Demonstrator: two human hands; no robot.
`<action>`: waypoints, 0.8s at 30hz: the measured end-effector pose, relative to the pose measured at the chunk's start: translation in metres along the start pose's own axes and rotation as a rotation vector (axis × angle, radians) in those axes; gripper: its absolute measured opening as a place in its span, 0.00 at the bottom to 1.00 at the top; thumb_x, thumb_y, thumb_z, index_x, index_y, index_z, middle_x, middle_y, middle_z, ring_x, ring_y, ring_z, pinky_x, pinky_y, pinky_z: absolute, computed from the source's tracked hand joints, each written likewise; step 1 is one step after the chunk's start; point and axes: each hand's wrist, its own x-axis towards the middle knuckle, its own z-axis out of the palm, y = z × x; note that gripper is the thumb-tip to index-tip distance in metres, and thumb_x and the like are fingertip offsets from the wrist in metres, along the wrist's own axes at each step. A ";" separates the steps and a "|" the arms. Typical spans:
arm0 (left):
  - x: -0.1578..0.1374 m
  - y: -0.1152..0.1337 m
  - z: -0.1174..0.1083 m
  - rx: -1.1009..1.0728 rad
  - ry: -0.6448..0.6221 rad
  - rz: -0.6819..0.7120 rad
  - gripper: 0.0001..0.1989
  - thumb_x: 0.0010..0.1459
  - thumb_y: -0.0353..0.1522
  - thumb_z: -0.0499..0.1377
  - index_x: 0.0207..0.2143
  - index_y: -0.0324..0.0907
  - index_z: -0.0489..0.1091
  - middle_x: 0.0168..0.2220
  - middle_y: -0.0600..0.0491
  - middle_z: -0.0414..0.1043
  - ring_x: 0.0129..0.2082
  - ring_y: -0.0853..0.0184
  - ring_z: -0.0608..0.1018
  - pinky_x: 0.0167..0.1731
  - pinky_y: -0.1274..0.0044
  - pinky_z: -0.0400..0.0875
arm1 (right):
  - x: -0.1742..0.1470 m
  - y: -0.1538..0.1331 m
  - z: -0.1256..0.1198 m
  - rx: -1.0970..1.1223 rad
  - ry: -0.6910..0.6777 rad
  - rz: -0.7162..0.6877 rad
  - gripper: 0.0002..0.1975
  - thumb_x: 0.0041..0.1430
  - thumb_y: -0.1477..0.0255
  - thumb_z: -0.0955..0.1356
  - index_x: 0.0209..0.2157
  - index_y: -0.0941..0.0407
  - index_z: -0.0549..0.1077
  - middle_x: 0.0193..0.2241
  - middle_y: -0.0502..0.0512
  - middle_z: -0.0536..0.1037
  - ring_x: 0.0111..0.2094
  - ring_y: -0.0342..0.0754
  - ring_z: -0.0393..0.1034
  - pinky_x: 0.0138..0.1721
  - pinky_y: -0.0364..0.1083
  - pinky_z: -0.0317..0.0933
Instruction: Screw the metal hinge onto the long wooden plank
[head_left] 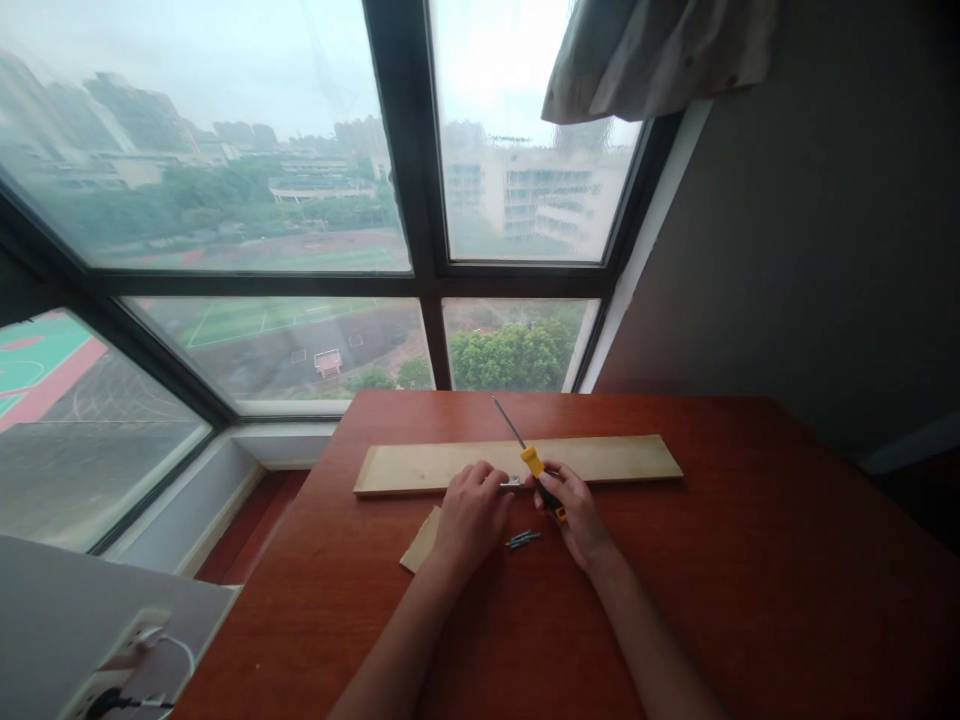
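Wooden board (420,463): lies flat across the centre of the frame. Left hand (471,508), left of the screwdriver: fingers bent. Right hand (577,505): fingers closed around the handle of the screwdriver (532,460), whose shaft slants toward the upper left. Tan flat piece (417,546): beside the left wrist. Screws (523,541): grouped at lower centre. Metal piece (514,482): by the board's lower edge, at the left fingertips; whether they grip it cannot be told.

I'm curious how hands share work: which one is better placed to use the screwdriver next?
Probably the right hand: it grips the screwdriver, while the left hand is at the small metal piece.
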 end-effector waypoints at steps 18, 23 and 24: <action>-0.012 0.005 -0.003 -0.064 -0.303 0.181 0.04 0.59 0.30 0.56 0.33 0.44 0.70 0.37 0.53 0.72 0.38 0.65 0.75 0.33 0.78 0.63 | 0.001 0.001 0.000 0.006 0.004 -0.009 0.15 0.53 0.64 0.72 0.39 0.54 0.69 0.31 0.51 0.78 0.24 0.41 0.63 0.25 0.43 0.54; -0.012 0.006 -0.005 -0.059 -0.333 0.165 0.04 0.59 0.30 0.56 0.32 0.43 0.70 0.36 0.52 0.72 0.37 0.65 0.75 0.33 0.78 0.62 | 0.001 0.002 0.000 0.010 0.005 -0.006 0.16 0.51 0.63 0.73 0.39 0.54 0.70 0.31 0.51 0.78 0.24 0.41 0.63 0.25 0.43 0.54; -0.012 0.006 -0.005 -0.058 -0.333 0.164 0.04 0.59 0.30 0.56 0.32 0.43 0.70 0.36 0.52 0.72 0.36 0.65 0.75 0.32 0.78 0.62 | 0.001 0.002 0.000 0.010 0.007 -0.005 0.16 0.51 0.62 0.73 0.38 0.54 0.70 0.31 0.50 0.78 0.23 0.41 0.63 0.25 0.43 0.54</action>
